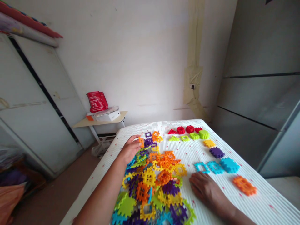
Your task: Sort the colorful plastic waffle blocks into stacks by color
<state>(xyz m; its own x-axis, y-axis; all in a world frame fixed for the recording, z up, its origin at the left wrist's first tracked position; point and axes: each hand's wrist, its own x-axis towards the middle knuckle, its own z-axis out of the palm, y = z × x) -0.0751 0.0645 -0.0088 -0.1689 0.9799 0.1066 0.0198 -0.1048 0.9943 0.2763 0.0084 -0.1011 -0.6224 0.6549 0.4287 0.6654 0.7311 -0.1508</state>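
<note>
A big heap of interlocking plastic tiles (154, 181) in orange, yellow, purple, green and blue lies on a white ribbed table (264, 206). My left hand (130, 149) reaches to the heap's far left edge, and its fingertips pinch an orange tile (141, 141). My right hand (205, 187) lies flat on the table just right of the heap, fingers stretched out, holding nothing. It rests close below a row of blue tiles (217, 166).
Sorted tiles sit further right: red tiles (185, 129), green tiles (194, 135), a yellow one (209, 143), a purple one (217, 152), orange tiles (244, 185). A small side table (100, 122) with a red bag and a white box stands by the wall. Cabinets flank both sides.
</note>
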